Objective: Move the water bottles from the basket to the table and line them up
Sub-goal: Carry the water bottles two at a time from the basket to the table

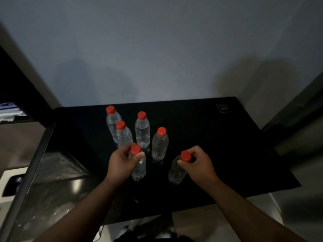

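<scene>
Several clear water bottles with red caps stand on a black table (218,145). My left hand (120,163) grips the neck of one bottle (139,169) just below its cap. My right hand (197,164) grips the neck of another bottle (175,172), which leans slightly to the right. Behind them stand a bottle (159,145) in the middle, a bottle (142,131) further back, and two more at the left, one bottle (123,136) in front of the other bottle (112,119). No basket is in view.
A grey wall rises behind the table. A dark glossy surface (57,168) adjoins the table at the left, with a white object (10,182) beyond it. The table's right half (236,137) is bare apart from a small printed mark (222,107).
</scene>
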The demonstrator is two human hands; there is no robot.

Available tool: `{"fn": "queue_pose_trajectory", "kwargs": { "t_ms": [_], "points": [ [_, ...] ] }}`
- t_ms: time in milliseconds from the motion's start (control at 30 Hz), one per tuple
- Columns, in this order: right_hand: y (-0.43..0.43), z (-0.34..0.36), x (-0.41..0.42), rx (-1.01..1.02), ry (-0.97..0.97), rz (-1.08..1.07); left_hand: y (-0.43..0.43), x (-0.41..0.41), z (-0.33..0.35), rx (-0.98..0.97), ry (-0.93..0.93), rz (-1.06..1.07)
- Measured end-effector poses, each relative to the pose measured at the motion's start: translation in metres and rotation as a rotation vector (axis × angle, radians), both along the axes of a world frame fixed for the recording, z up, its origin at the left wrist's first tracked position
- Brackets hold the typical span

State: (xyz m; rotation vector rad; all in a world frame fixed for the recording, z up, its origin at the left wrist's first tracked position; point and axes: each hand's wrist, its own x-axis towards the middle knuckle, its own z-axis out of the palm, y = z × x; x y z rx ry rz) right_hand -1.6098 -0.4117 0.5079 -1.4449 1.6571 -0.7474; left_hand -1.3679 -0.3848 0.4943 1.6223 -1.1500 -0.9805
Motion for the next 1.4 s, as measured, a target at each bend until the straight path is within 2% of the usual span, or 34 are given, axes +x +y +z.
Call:
{"fn": "queue_pose_trajectory", "kwargs": {
  "t_ms": [233,600,767,933,1000,1100,1233,1400],
  "points": [
    [0.002,-0.027,-0.007,0.195,-0.089,0.185,0.003,0.004,-0.045,0.215,0.1,0.011],
    [-0.042,-0.027,0.0,0.141,-0.028,0.102,-0.024,-0.022,-0.042,0.173,0.074,0.126],
    [-0.053,-0.031,-0.003,0.178,0.018,0.169,-0.029,-0.026,-0.039,0.151,0.073,0.114],
    [-0.05,-0.031,-0.012,0.291,0.155,0.229,-0.015,-0.008,-0.044,0.295,0.008,0.024],
    [-0.035,-0.029,-0.016,0.359,0.245,0.299,0.005,-0.001,-0.044,0.342,-0.039,0.029],
    [-0.003,-0.042,-0.019,0.412,0.232,0.413,0.055,0.004,-0.043,0.384,-0.102,0.074],
    [0.03,-0.072,0.002,0.482,0.193,0.636,0.143,0.011,-0.059,0.498,0.052,0.174],
    [0.072,-0.105,0.048,0.578,0.389,1.026,0.266,0.019,-0.083,0.655,0.07,0.392]
  ]
}}
